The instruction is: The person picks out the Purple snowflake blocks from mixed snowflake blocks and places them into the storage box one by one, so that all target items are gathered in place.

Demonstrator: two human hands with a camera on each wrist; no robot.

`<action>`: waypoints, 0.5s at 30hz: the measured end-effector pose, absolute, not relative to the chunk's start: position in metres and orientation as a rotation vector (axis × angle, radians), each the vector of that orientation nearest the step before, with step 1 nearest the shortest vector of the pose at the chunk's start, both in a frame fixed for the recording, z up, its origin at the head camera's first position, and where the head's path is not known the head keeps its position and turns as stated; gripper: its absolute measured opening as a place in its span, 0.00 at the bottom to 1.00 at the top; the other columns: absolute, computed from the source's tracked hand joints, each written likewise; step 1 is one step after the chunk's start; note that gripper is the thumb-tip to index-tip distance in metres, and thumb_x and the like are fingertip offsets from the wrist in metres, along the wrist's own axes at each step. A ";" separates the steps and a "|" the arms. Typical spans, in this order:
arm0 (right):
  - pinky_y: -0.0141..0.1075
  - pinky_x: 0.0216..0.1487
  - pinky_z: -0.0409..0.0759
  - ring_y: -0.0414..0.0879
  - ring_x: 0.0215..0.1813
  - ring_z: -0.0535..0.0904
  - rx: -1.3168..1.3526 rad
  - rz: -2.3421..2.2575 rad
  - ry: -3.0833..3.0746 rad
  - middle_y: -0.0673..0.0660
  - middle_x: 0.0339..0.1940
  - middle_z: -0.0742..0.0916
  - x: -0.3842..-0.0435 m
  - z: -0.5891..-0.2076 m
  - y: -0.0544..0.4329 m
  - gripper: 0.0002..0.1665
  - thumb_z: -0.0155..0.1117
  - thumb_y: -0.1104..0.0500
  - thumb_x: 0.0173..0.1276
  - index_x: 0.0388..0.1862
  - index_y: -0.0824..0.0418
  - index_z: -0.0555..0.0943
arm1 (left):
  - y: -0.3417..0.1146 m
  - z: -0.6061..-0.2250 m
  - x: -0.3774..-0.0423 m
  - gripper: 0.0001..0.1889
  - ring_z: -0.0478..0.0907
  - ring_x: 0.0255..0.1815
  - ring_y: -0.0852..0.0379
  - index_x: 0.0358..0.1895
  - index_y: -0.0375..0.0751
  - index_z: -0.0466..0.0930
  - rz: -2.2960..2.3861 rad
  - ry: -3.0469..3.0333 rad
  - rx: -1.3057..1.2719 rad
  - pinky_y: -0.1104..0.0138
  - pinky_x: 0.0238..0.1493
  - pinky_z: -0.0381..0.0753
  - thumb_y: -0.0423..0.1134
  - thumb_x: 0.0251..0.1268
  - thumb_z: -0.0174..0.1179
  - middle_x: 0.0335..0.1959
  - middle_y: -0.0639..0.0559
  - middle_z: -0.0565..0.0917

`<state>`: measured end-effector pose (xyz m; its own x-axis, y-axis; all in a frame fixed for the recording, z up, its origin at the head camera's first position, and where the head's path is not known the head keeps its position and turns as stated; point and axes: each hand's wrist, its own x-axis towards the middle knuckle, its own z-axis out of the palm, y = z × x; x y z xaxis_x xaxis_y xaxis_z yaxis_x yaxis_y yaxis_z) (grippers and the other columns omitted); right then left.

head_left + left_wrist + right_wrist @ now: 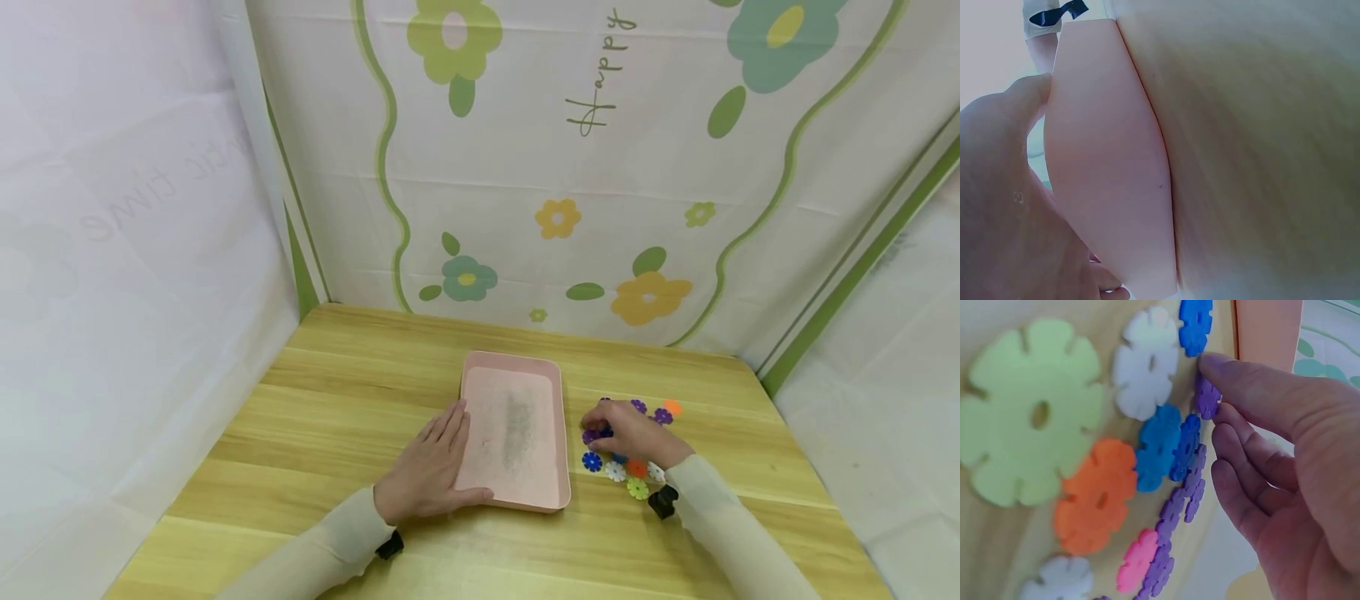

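Note:
My left hand rests on the left rim of a shallow pink tray, fingers straight and thumb along the near edge. In the left wrist view, the tray's outer wall runs beside that hand. My right hand is over a group of flower-shaped interlocking discs right of the tray. Its thumb and fingertips close on a purple interlocking disc, which shows between them. Around it lie a blue disc, a white disc, a lime disc and an orange disc.
More purple discs, a pink disc and a bright orange piece lie farther back on the wooden table. Grey smudges mark the tray's floor. A flower-printed cloth hangs behind, with white cloths at both sides.

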<state>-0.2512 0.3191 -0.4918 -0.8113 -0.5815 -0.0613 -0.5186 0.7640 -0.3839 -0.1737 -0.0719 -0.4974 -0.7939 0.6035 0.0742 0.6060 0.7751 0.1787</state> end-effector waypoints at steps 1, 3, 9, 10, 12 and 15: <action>0.36 0.46 0.87 0.40 0.44 0.83 -0.870 -0.540 2.770 0.50 0.45 0.88 -0.253 -0.491 0.319 0.16 0.78 0.57 0.68 0.52 0.59 0.89 | -0.072 -0.498 -0.174 0.61 0.50 0.88 0.37 0.82 0.25 0.53 -0.303 -2.949 -1.001 0.46 0.85 0.60 0.79 0.69 0.50 0.86 0.29 0.51; 0.33 0.43 0.86 0.37 0.42 0.81 -0.860 -0.584 2.735 0.49 0.43 0.87 -0.256 -0.490 0.319 0.12 0.78 0.57 0.68 0.49 0.57 0.90 | -0.072 -0.500 -0.174 0.61 0.50 0.88 0.37 0.83 0.25 0.52 -0.303 -2.953 -0.998 0.46 0.86 0.59 0.79 0.69 0.49 0.86 0.29 0.50; 0.29 0.38 0.85 0.36 0.35 0.84 -0.858 -0.721 2.617 0.49 0.36 0.91 -0.268 -0.482 0.319 0.02 0.73 0.60 0.72 0.39 0.58 0.89 | -0.073 -0.502 -0.177 0.62 0.49 0.89 0.37 0.83 0.25 0.51 -0.295 -2.951 -1.008 0.47 0.86 0.60 0.80 0.68 0.48 0.86 0.29 0.50; 0.29 0.37 0.85 0.37 0.34 0.84 -0.848 -0.726 2.612 0.49 0.35 0.91 -0.270 -0.480 0.320 0.03 0.72 0.60 0.73 0.38 0.57 0.89 | -0.073 -0.502 -0.177 0.62 0.49 0.88 0.36 0.82 0.24 0.52 -0.294 -2.945 -1.014 0.47 0.85 0.61 0.80 0.68 0.48 0.86 0.28 0.50; 0.29 0.36 0.84 0.37 0.33 0.84 -0.836 -0.717 2.621 0.48 0.34 0.92 -0.274 -0.476 0.321 0.05 0.70 0.60 0.75 0.37 0.56 0.89 | -0.072 -0.502 -0.177 0.62 0.50 0.88 0.35 0.82 0.24 0.52 -0.285 -2.938 -1.022 0.47 0.85 0.61 0.81 0.68 0.48 0.86 0.28 0.50; 0.29 0.36 0.81 0.36 0.31 0.81 -0.809 -0.673 2.668 0.47 0.34 0.91 -0.281 -0.469 0.322 0.07 0.68 0.59 0.77 0.37 0.54 0.89 | -0.073 -0.502 -0.177 0.63 0.50 0.88 0.35 0.82 0.23 0.52 -0.277 -2.939 -1.025 0.47 0.85 0.61 0.81 0.68 0.47 0.86 0.27 0.50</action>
<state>-0.2813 0.3220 -0.4690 -0.8067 -0.5784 -0.1212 -0.4518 0.7359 -0.5043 -0.1769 -0.0728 -0.5020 -0.7846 0.6156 0.0736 0.6185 0.7690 0.1616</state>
